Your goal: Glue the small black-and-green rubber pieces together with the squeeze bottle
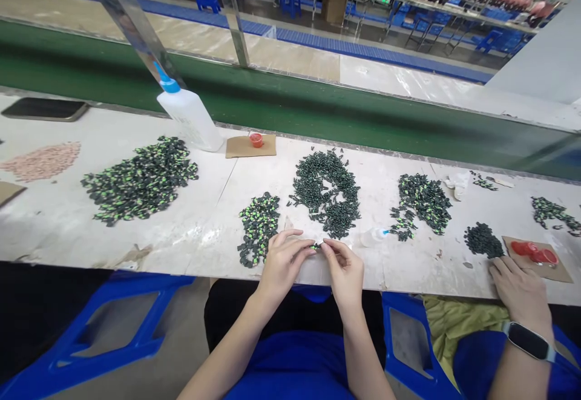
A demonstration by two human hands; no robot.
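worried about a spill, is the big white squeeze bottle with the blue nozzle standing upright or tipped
Tipped. The white squeeze bottle leans, blue nozzle up-left against the slanted metal post, its base on the worktable.

The bench [190, 230] is pale, matt and scuffed, with worn stains. Beside the white plastic squeeze bottle [190, 117], whose cap is glossy blue, lies a square of brown cardboard [240, 146]. The heaped small parts [140, 179] look like hard plastic, dark with green. Below the bench, blue plastic stools [113, 321] have a smooth sheen.
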